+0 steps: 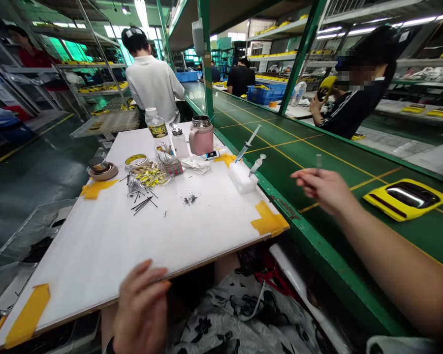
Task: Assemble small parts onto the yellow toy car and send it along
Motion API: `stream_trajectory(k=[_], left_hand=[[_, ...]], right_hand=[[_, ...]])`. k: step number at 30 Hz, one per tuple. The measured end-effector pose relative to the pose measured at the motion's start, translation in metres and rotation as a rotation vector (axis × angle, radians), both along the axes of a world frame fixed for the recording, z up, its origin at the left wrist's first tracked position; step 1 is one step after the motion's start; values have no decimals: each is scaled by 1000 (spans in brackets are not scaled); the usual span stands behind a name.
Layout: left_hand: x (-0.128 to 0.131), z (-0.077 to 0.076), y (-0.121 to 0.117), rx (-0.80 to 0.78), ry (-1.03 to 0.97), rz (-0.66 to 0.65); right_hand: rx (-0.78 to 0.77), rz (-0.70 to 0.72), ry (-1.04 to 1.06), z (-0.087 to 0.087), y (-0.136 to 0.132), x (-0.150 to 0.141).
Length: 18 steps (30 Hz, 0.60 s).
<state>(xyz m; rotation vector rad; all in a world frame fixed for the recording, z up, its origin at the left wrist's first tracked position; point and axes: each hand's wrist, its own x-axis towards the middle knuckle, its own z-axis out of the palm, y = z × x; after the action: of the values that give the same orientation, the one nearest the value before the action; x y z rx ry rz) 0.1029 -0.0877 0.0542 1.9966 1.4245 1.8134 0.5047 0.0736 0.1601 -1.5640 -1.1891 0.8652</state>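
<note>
My left hand point(142, 307) rests at the near edge of the white board point(107, 246), fingers loosely curled, holding nothing. My right hand point(323, 187) reaches out over the green conveyor belt point(288, 147) with its fingers pinched on a small clear tube point(318, 161) held upright. A yellow tray with a dark glossy part point(406, 197) lies on the belt just right of that hand. A white foam block point(242, 178) at the board's far right corner holds two syringes point(248, 143).
On the board: loose dark pins point(142, 202), tiny screws point(190, 199), a bag of yellow bits point(151, 177), tape roll point(136, 160), bottles, a pink mug point(201, 135). Several people work along the belt and shelves. A clear cover point(25, 236) sits at left.
</note>
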Motion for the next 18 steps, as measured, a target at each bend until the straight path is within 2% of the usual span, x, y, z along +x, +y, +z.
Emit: stream_trajectory(k=[3,5,6,8,10,13,16,18], left_hand=[[20,-13,-14,-83,309,-296],[34,-23,-13,-213,450,-451],[40,-28,-10,-299,492,-499],[47,-36,-4,-472,516,-546],[50,-46,0,-606,480,-547],[52,-62,2,-720,426,-514],[61,-79,11,-763,469,-486],[71,-86,22,-764,534,-531]], right_hand=[[-20,309,149,0,18,-81],[-50,716,401,-6,31,-129],[-71,863,483,-11,37,-150],[-128,1071,576,-25,48,-183],[-194,1191,599,-42,54,-203],[-260,1265,580,-65,57,-213],[-268,1270,558,-76,57,-212],[-263,1269,545,-78,56,-211]])
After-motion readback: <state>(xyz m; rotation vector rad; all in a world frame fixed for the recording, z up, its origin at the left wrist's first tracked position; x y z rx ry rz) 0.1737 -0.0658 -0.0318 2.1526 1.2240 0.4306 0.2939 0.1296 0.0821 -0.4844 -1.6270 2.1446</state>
